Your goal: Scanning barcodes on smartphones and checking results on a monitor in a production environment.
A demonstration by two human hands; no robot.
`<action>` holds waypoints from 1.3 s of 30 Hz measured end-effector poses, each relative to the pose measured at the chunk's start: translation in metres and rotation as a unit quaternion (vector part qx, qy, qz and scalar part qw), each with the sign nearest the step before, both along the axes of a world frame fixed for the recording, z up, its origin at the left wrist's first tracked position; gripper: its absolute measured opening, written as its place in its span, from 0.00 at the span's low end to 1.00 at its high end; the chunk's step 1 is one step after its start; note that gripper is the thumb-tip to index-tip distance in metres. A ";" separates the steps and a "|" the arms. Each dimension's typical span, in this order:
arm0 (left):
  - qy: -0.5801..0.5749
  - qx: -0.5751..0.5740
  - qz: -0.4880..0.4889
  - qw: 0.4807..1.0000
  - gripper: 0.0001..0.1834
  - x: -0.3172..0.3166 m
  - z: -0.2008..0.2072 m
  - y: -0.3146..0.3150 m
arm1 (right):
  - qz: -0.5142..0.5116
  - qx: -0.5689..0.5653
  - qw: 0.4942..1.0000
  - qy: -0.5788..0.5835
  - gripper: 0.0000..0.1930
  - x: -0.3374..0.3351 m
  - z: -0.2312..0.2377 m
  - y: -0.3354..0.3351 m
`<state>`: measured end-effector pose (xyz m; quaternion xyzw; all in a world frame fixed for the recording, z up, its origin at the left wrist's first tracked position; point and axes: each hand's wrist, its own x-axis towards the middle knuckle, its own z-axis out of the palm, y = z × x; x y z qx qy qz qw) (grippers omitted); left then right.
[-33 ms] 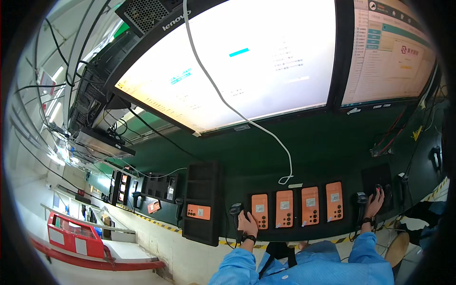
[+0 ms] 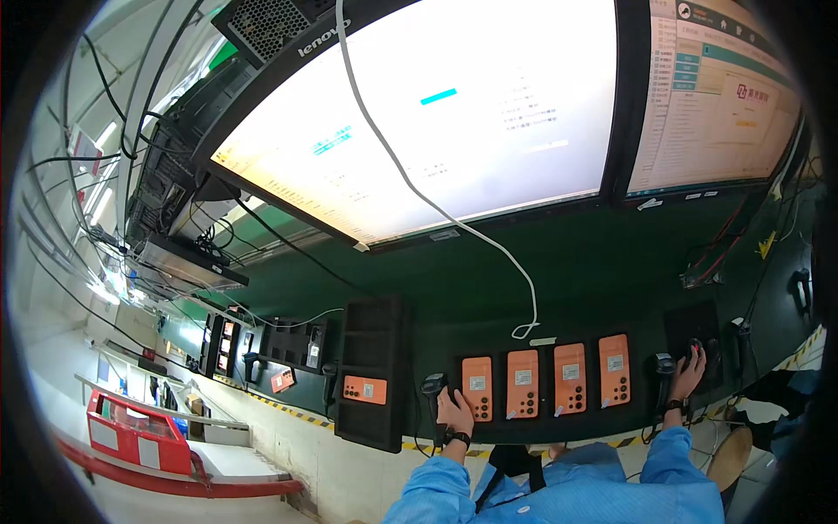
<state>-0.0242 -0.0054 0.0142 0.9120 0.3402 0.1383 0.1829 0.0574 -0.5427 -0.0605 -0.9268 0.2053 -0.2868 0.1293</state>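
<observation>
My left hand [image 2: 456,414] lies on the table edge with its fingers stretched out, between a black handheld barcode scanner [image 2: 434,384] and the first of several orange phones [image 2: 477,384]. It looks close to both; whether it touches either is hard to see. These phones lie in a row, backs up, each with a white label and dark camera lenses. At the row's right end is another orange phone [image 2: 614,371]. My right hand [image 2: 690,374] rests over a dark computer mouse [image 2: 696,344], its fingers curved on it. Left of that hand stands a second scanner [image 2: 664,367].
A black compartment tray [image 2: 374,319] left of my left hand holds one orange phone [image 2: 365,389]. A large monitor [image 2: 436,131] and a second screen [image 2: 716,105] stand behind. A white cable [image 2: 471,229] hangs across the monitor. Further left are more trays and phones.
</observation>
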 end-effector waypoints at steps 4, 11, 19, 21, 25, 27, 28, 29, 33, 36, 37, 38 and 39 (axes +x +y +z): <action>-0.014 -0.003 0.012 1.000 0.22 0.000 0.001 -0.001 | 0.001 -0.002 1.000 0.002 0.20 0.000 -0.001 0.000; 0.010 -0.020 0.022 1.000 0.22 0.002 0.006 -0.003 | 0.007 0.008 1.000 0.000 0.20 0.000 0.001 0.004; 0.032 -0.027 0.028 0.999 0.23 0.001 0.008 -0.003 | 0.011 0.014 1.000 0.004 0.19 0.001 0.005 0.004; 0.051 -0.021 0.017 0.998 0.24 0.002 0.008 -0.003 | 0.011 0.004 1.000 -0.005 0.20 0.001 0.005 0.005; 0.008 -0.012 0.017 1.000 0.23 0.002 0.007 -0.003 | 0.003 0.002 1.000 0.005 0.20 0.001 0.005 0.005; 0.015 -0.010 0.023 1.000 0.22 0.001 0.006 -0.003 | -0.014 -0.001 1.000 0.018 0.20 0.000 0.005 0.005; 0.015 -0.010 0.023 1.000 0.22 0.001 0.006 -0.003 | -0.007 0.003 1.000 0.017 0.20 0.000 0.005 0.005; 0.011 -0.011 0.023 1.000 0.22 0.001 0.005 -0.003 | -0.009 0.005 1.000 0.017 0.21 -0.001 0.005 0.005; 0.022 -0.007 0.010 1.000 0.23 0.001 0.003 -0.002 | -0.025 -0.004 1.000 0.016 0.22 -0.001 0.003 0.004; 0.024 -0.009 0.010 1.000 0.23 0.001 0.003 -0.001 | -0.023 -0.005 1.000 0.008 0.22 -0.001 0.002 0.004; 0.014 -0.002 0.012 1.000 0.23 0.001 0.004 -0.002 | -0.018 -0.002 1.000 0.010 0.22 -0.001 0.001 0.004; 0.015 -0.013 0.019 1.000 0.22 0.001 0.004 -0.002 | -0.019 -0.005 1.000 0.009 0.22 -0.001 0.001 0.004; 0.021 -0.026 0.022 0.999 0.22 0.001 0.004 -0.002 | -0.029 -0.007 1.000 0.011 0.22 -0.001 0.001 0.004</action>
